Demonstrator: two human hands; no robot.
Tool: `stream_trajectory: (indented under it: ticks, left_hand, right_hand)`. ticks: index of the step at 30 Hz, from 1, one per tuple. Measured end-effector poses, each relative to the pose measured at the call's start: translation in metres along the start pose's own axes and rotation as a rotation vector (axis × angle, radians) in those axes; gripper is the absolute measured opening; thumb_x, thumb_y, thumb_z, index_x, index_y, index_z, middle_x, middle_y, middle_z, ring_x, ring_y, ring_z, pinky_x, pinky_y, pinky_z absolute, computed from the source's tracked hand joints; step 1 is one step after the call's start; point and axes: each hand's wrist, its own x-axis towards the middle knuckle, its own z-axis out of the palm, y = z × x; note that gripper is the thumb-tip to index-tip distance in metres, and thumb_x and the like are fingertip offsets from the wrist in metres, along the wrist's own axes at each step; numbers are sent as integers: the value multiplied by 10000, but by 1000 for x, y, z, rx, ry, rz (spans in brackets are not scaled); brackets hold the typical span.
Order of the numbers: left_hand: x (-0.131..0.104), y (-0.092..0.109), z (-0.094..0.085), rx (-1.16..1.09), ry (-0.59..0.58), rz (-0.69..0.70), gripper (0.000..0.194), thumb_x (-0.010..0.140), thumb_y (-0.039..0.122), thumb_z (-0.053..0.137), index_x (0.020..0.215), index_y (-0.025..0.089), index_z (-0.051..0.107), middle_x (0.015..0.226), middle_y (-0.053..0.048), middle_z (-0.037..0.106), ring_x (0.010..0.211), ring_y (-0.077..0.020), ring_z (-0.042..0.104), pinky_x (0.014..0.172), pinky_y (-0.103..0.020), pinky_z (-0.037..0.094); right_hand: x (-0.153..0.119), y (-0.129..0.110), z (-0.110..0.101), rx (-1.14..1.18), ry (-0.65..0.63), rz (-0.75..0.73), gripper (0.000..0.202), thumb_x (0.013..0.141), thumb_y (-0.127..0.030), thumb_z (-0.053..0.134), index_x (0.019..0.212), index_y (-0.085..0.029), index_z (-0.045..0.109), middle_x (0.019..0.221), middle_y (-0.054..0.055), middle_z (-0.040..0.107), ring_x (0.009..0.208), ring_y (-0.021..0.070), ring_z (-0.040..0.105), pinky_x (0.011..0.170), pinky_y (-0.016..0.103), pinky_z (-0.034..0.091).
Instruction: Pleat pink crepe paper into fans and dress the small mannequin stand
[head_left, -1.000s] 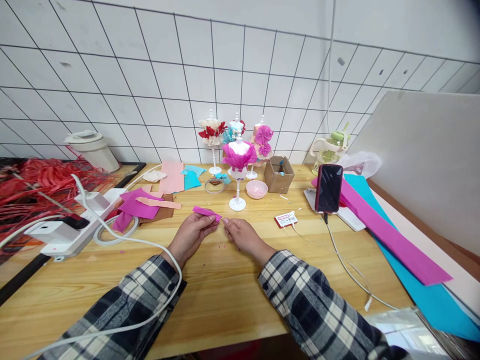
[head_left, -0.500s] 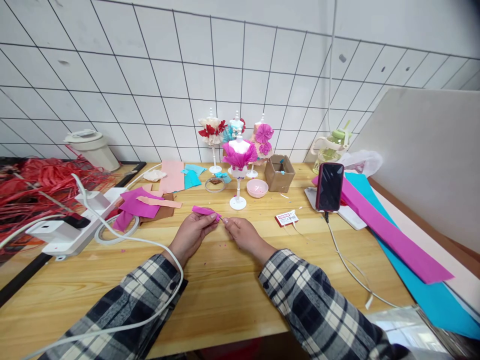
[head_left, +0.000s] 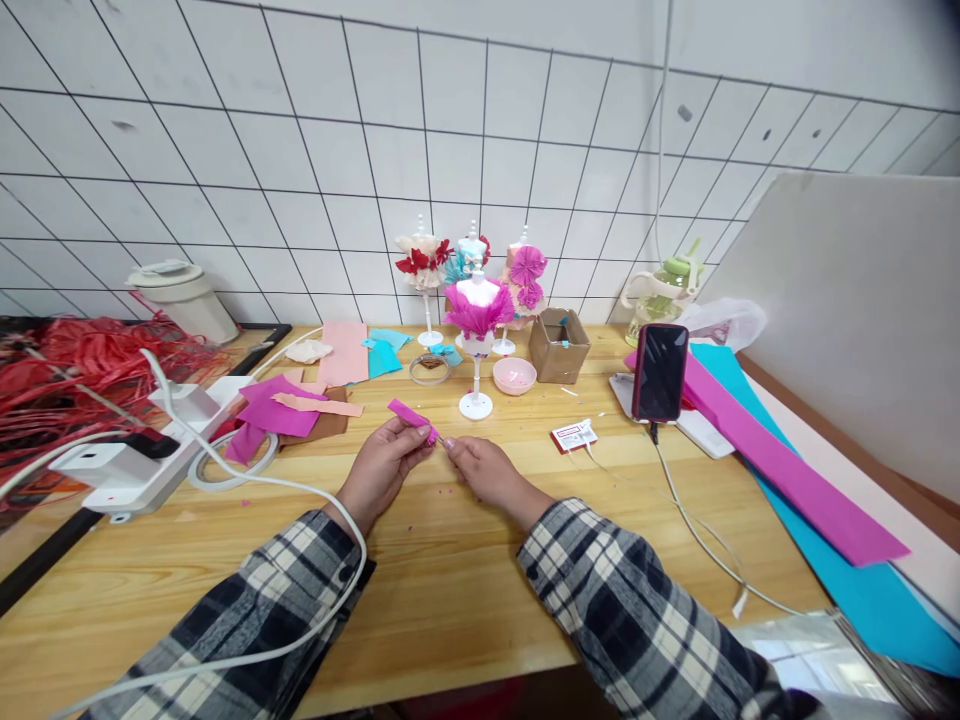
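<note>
A narrow magenta crepe paper strip (head_left: 407, 411) is pinched between the thumb and fingers of my left hand (head_left: 381, 468), its free end pointing up and left. The strip's lower end looks crumpled. Close beside that end, my right hand (head_left: 487, 468) is closed in a pinch; what sits between its fingertips is too small to make out. Just beyond both hands stands a small white mannequin (head_left: 477, 345) on a round base, wearing a ruffled magenta paper top (head_left: 480, 312).
Behind are more dressed mannequins (head_left: 424, 268), a pink bowl (head_left: 514, 376) and a cardboard box (head_left: 571, 358). Paper scraps (head_left: 289, 408) and a power strip (head_left: 161, 470) lie left. A phone (head_left: 660, 374) and long paper sheets (head_left: 795, 470) are right. A white cable (head_left: 345, 595) crosses my left sleeve.
The magenta strip has tilted, so its free end angles higher and more of it shows. Both hands have shifted only slightly, and their pinches look closed as before.
</note>
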Motion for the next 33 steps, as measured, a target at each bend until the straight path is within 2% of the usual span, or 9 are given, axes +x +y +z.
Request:
stream_trajectory:
  ticks: [9,16,28,33]
  left_hand:
    - [-3,3,4,54,4,9,285,595,224,836,790,154,640,752,11,668,712,-87,618,729,-202,511]
    - [-1,1,2,70,-2,17,283,602,225,831,801,155,642,756,8,671,710,-91,617,727,-207,504]
    - [2,-2,-2,148,-8,116,274,604,254,834,796,152,667,760,1,672,717,-104,599,741,-228,473]
    - [3,-3,-3,146,-14,103,265,616,252,825,802,152,665,761,8,665,723,-98,592,751,-219,466]
  right_hand:
    - [0,-2,-1,79,-32,35,454,954,-518,349,653,-194,452,526,-44,454,476,98,404,485,218,300]
    - [0,-3,-2,108,-45,68,450,953,-511,349,649,-194,446,513,-51,440,440,88,381,457,212,288]
    - [0,-4,-4,124,-74,66,448,952,-500,362,625,-197,413,497,-55,415,443,88,359,460,214,279]
    - [-1,-6,-5,134,-93,78,445,953,-496,366,628,-196,409,496,-60,410,443,84,357,463,212,282]
